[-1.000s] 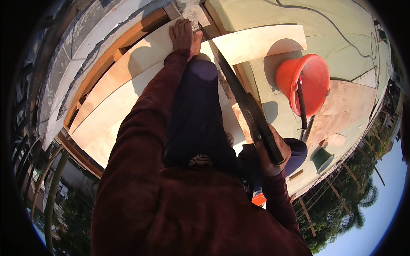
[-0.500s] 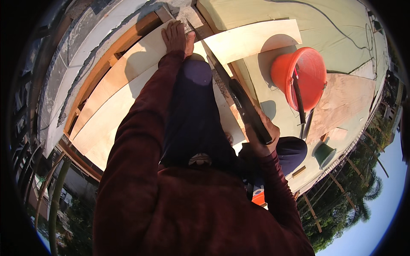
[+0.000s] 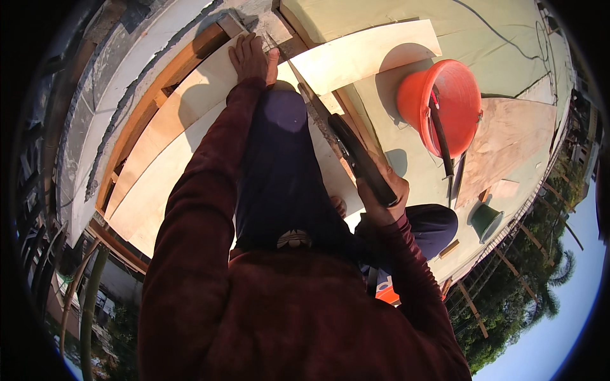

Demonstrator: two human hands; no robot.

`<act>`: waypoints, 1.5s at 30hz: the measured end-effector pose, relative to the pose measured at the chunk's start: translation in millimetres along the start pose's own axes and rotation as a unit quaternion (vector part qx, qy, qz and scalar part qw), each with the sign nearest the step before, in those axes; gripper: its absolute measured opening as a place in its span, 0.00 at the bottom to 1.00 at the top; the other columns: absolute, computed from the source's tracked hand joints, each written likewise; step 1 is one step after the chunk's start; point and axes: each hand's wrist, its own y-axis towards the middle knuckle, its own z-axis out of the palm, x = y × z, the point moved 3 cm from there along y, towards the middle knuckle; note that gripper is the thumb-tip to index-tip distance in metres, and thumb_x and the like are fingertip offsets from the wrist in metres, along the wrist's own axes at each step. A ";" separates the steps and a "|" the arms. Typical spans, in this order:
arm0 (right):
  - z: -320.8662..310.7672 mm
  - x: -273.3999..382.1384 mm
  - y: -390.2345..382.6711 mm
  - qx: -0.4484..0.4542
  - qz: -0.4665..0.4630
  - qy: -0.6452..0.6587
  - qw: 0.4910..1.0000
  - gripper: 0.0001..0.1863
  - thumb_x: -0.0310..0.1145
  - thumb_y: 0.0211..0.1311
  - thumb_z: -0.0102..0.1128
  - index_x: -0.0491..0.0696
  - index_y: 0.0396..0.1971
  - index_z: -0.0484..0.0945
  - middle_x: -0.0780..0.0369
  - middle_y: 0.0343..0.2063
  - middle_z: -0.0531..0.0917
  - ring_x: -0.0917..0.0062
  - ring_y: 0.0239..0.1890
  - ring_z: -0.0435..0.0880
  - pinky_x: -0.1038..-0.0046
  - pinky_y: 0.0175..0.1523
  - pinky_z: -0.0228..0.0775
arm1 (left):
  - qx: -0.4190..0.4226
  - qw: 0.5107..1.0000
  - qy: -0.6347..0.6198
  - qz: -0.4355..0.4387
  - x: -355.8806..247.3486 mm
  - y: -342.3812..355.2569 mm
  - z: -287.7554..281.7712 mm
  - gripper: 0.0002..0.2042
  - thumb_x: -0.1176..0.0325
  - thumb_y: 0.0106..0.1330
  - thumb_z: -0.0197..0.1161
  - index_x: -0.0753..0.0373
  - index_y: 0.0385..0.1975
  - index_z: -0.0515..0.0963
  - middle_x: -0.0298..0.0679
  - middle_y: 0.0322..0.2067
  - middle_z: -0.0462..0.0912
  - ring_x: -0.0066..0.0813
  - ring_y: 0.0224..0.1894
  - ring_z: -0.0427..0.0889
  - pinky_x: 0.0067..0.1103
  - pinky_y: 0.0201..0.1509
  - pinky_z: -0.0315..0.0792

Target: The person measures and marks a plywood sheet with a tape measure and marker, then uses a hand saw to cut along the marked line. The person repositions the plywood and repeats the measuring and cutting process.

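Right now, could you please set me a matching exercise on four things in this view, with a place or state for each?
Things:
1. bare left hand
2. long black-handled handsaw
3. round orange-red bucket
4. small dark-green bucket

Places or states:
A. a long dark tool juts past its rim
B. farthest right of the four
C. gripped in the bare right hand
D. palm down on a pale wooden board

Pairs: 1-D; 2-C; 3-A; 4-B.

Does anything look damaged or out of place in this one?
Possibly: the pale strip at upper left has a jagged, dark edge, so it looks chipped. Nothing stands out about the saw.
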 end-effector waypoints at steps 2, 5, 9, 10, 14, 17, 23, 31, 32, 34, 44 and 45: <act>-0.8 -0.7 0.2 -0.009 0.017 0.006 1.000 0.28 0.25 0.55 0.63 0.44 0.59 0.75 0.60 0.25 0.79 0.76 0.24 0.76 0.73 0.35 0.72 | 0.030 0.999 0.016 -0.022 0.6 1.8 0.6 0.30 0.41 0.72 0.44 0.63 0.59 0.66 0.49 0.66 0.63 0.53 0.74 0.51 0.54 0.74 0.34; -40.5 19.8 -48.0 0.001 -0.009 -0.159 0.987 0.29 0.26 0.51 0.65 0.46 0.58 0.76 0.58 0.34 0.85 0.67 0.30 0.86 0.69 0.39 0.78 | -0.014 1.000 -0.008 0.012 -0.8 1.7 -2.3 0.29 0.42 0.72 0.45 0.63 0.59 0.65 0.48 0.65 0.64 0.54 0.73 0.52 0.55 0.74 0.36; -58.5 33.7 -65.8 -0.012 -0.063 -0.146 0.987 0.30 0.27 0.49 0.65 0.44 0.57 0.77 0.58 0.34 0.87 0.63 0.32 0.87 0.65 0.39 0.79 | -0.009 1.000 0.005 0.015 -0.5 -1.5 -2.4 0.28 0.43 0.72 0.46 0.63 0.58 0.67 0.49 0.64 0.66 0.55 0.73 0.53 0.56 0.73 0.37; -53.5 30.5 -56.6 -0.034 -0.095 -0.102 0.990 0.29 0.27 0.49 0.65 0.44 0.57 0.77 0.58 0.33 0.87 0.63 0.31 0.87 0.65 0.39 0.79 | -0.016 0.999 0.010 0.027 -1.5 -1.8 -2.4 0.28 0.43 0.72 0.46 0.63 0.58 0.67 0.49 0.64 0.66 0.55 0.72 0.53 0.56 0.73 0.37; -5.2 -5.9 -4.0 0.014 0.030 0.046 0.998 0.27 0.25 0.54 0.62 0.46 0.58 0.77 0.60 0.26 0.81 0.76 0.24 0.79 0.71 0.33 0.74 | -0.022 0.999 0.027 0.023 -0.6 1.2 -1.8 0.28 0.43 0.72 0.46 0.63 0.57 0.68 0.49 0.64 0.66 0.55 0.72 0.53 0.56 0.73 0.37; -17.8 0.4 -22.1 0.022 0.036 -0.009 0.999 0.28 0.24 0.55 0.62 0.44 0.60 0.75 0.59 0.29 0.83 0.75 0.27 0.83 0.72 0.36 0.76 | -0.017 0.999 0.019 0.035 -0.2 0.9 -0.2 0.29 0.42 0.72 0.46 0.64 0.57 0.68 0.48 0.64 0.66 0.54 0.72 0.54 0.56 0.73 0.38; -65.2 43.3 -70.9 -0.002 -0.048 -0.167 0.985 0.29 0.26 0.54 0.64 0.46 0.60 0.75 0.57 0.37 0.87 0.64 0.37 0.89 0.68 0.44 0.80 | -0.020 0.999 0.024 0.033 0.9 -2.3 -0.1 0.31 0.40 0.72 0.43 0.64 0.57 0.68 0.47 0.64 0.66 0.54 0.72 0.54 0.56 0.72 0.39; -25.5 9.3 -25.3 0.018 0.015 -0.036 0.999 0.29 0.24 0.52 0.63 0.45 0.59 0.75 0.59 0.29 0.83 0.72 0.28 0.83 0.73 0.38 0.76 | -0.017 0.999 0.012 0.042 -4.4 0.6 -3.5 0.31 0.40 0.73 0.42 0.64 0.58 0.67 0.49 0.64 0.66 0.56 0.71 0.56 0.55 0.72 0.39; -43.4 21.9 -44.3 0.010 -0.018 -0.084 0.996 0.30 0.23 0.52 0.63 0.45 0.60 0.74 0.59 0.32 0.85 0.71 0.31 0.85 0.72 0.41 0.77 | -0.022 0.999 0.012 0.038 -4.1 -0.3 -3.3 0.31 0.40 0.73 0.42 0.64 0.58 0.67 0.49 0.64 0.66 0.56 0.71 0.56 0.55 0.72 0.38; -70.2 46.0 -77.1 0.010 -0.042 -0.186 0.982 0.33 0.23 0.50 0.65 0.46 0.61 0.73 0.56 0.42 0.87 0.65 0.41 0.89 0.70 0.48 0.80 | -0.010 0.999 0.029 0.030 -1.9 -4.5 -3.5 0.30 0.42 0.73 0.44 0.64 0.60 0.65 0.48 0.64 0.65 0.54 0.72 0.55 0.55 0.73 0.38; -1.6 -12.5 -15.1 0.017 0.076 0.015 0.997 0.25 0.23 0.52 0.59 0.44 0.54 0.79 0.56 0.26 0.82 0.74 0.26 0.83 0.73 0.35 0.75 | -0.015 1.000 -0.012 0.022 -5.5 1.6 -7.9 0.30 0.40 0.71 0.45 0.63 0.56 0.68 0.49 0.64 0.67 0.55 0.72 0.54 0.55 0.73 0.38; -14.9 -5.9 -30.1 -0.009 0.002 0.020 1.000 0.26 0.23 0.53 0.60 0.40 0.56 0.78 0.57 0.29 0.85 0.76 0.28 0.84 0.74 0.37 0.77 | -0.024 0.999 -0.010 0.022 -6.6 -0.9 -8.1 0.30 0.41 0.71 0.45 0.64 0.56 0.68 0.49 0.64 0.67 0.55 0.72 0.54 0.55 0.73 0.38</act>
